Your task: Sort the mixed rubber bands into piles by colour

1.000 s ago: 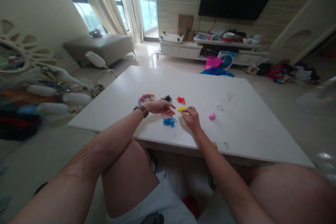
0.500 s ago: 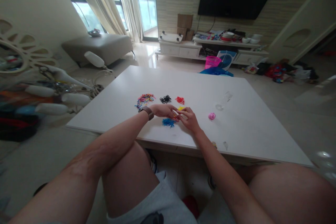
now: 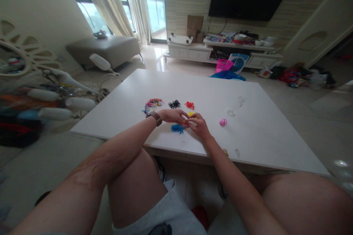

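My left hand [image 3: 172,115], with a watch on its wrist, and my right hand [image 3: 199,126] meet fingertip to fingertip over the white table [image 3: 261,132]. Between the fingertips something small and yellow shows, too small to name. Just below the fingertips lies a blue pile of small bands [image 3: 177,129]. Behind the hands sit a yellow pile [image 3: 191,114], a red pile [image 3: 189,105], a black pile [image 3: 174,104] and a mixed-colour pile [image 3: 152,104]. A pink pile [image 3: 223,122] lies to the right of my right hand.
Small clear plastic pieces [image 3: 234,107] lie on the table's right half. A grey ottoman [image 3: 106,48] stands at the back left, a white TV cabinet [image 3: 220,49] at the back, and a pink basket [image 3: 223,65] beyond the table. My bare knees are under the near edge.
My left hand has drawn back from the black pile toward me. My right hand left the yellow pile and moved left, so both hands now touch above the blue pile.
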`<state>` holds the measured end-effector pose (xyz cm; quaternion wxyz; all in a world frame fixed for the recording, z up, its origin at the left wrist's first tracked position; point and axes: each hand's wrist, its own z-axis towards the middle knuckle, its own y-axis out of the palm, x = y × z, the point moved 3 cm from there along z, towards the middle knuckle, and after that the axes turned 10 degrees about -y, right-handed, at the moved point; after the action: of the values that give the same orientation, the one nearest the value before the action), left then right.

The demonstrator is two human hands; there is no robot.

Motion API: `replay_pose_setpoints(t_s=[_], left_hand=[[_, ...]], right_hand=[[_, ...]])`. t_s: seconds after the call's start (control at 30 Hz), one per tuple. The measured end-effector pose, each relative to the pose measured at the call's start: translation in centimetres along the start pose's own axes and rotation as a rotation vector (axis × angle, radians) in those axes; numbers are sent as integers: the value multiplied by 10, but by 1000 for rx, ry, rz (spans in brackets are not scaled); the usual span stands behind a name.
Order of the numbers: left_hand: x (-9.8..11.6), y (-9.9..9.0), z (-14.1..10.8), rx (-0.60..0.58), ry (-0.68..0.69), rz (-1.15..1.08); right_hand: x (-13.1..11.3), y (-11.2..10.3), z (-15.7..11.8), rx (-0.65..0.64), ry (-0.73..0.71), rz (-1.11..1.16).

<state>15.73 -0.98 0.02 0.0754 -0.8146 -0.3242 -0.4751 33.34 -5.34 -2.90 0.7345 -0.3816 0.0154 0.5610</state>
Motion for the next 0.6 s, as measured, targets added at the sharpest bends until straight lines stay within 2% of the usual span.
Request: replay_pose_setpoints(t_s=[0.17,0.37,0.6], left_hand=[[4,3,-2,37,-33,-6],[3,-1,-8,54,-37,-87],[4,-5,-11,108,2,-143]], right_hand=[[-3,-5,1,86,32,5],[16,-18,-6,376,297,-287],[34,-15,-15,325,466,-404]])
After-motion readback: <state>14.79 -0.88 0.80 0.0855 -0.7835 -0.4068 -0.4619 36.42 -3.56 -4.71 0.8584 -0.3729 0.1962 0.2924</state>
